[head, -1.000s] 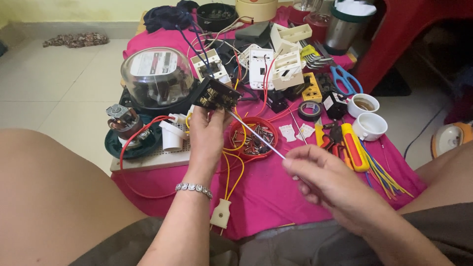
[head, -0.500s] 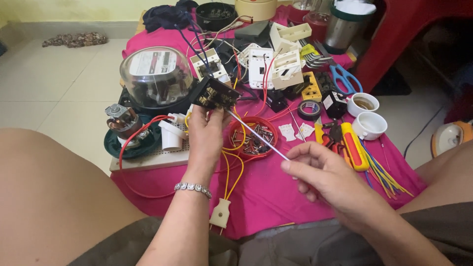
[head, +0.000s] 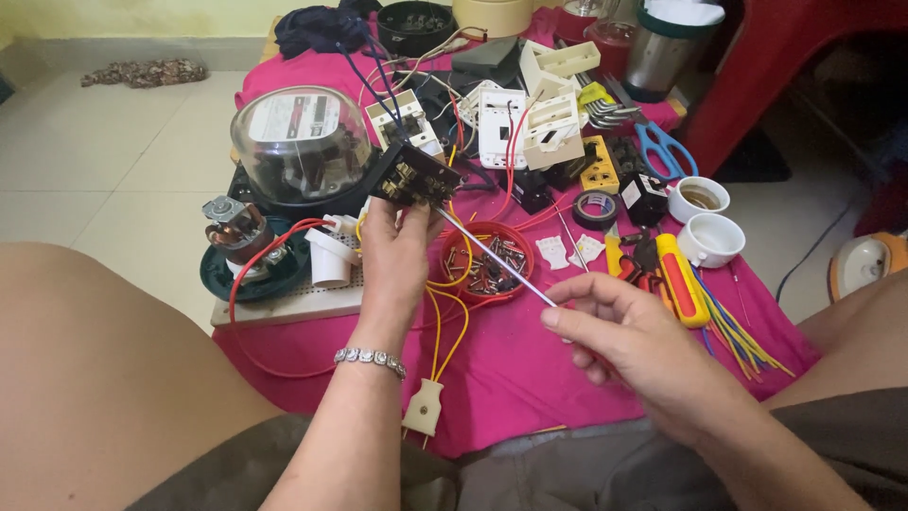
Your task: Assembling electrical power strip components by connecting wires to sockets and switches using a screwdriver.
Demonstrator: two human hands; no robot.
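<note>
My left hand (head: 395, 255) holds up a small black electrical part with brass terminals (head: 414, 177); yellow wires (head: 437, 312) hang from it down to a cream plug (head: 424, 407). My right hand (head: 624, 336) grips a screwdriver whose thin metal shaft (head: 497, 257) slants up-left, its tip at the black part. Behind the shaft sits a red bowl of screws (head: 487, 262) on the pink cloth (head: 530, 369).
A glass-domed electricity meter (head: 301, 142), a green-based coil (head: 248, 248), white switch parts (head: 525, 128), black tape roll (head: 596, 206), yellow-handled tools (head: 676, 274), blue scissors (head: 662, 149), two white holders (head: 707, 220) and coloured wires (head: 738, 331) crowd the cloth. My knees flank it.
The black part and both hands have stayed almost in place; the screwdriver tip stays at the part, with my right hand shifted slightly.
</note>
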